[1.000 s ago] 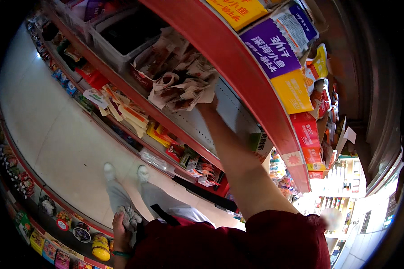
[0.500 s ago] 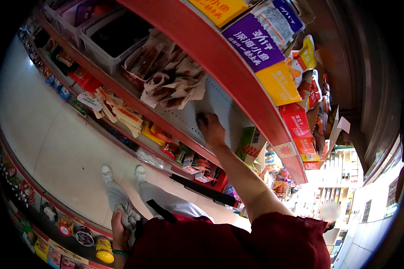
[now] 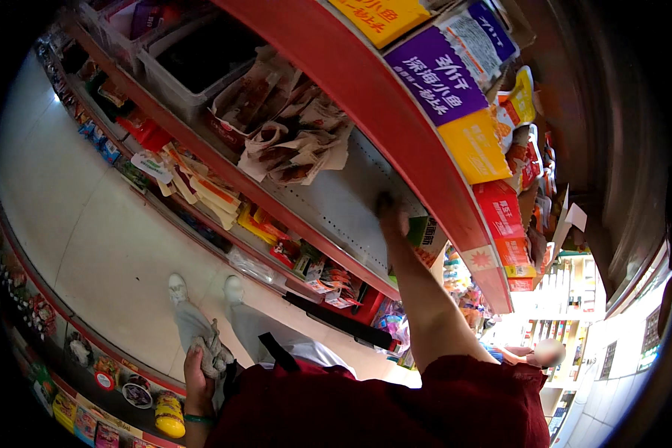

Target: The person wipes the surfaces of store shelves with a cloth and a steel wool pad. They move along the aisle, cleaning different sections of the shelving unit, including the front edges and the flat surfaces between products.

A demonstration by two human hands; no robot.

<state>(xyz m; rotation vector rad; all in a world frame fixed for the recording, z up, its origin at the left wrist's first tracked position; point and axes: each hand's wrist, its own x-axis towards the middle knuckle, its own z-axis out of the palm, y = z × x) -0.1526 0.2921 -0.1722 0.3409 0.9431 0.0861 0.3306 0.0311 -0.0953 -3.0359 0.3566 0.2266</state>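
My right hand (image 3: 394,220) reaches deep into a grey perforated shelf (image 3: 328,205) under a red-edged upper shelf. Its fingers are closed at a small dark thing (image 3: 384,200), blurred and in shadow, that I cannot make out. Right beside this hand stands a green carton (image 3: 418,230), partly hidden by my wrist. To the left on the same shelf lies a heap of crumpled brown paper packets (image 3: 295,145). Down at my left side, my left hand (image 3: 196,367) is wrapped round a crumpled grey rag (image 3: 216,354).
The red shelf edge (image 3: 366,97) runs close above my right arm, with snack boxes (image 3: 437,75) over it. Clear plastic bins (image 3: 183,75) sit at the shelf's left. A lower shelf holds packets (image 3: 276,246). Another stocked shelf (image 3: 89,377) lies behind me; a person (image 3: 519,352) is at far right.
My right hand has moved right and deeper along the shelf, toward the green carton, with the dark thing at its fingers. The left hand stays low with the rag.
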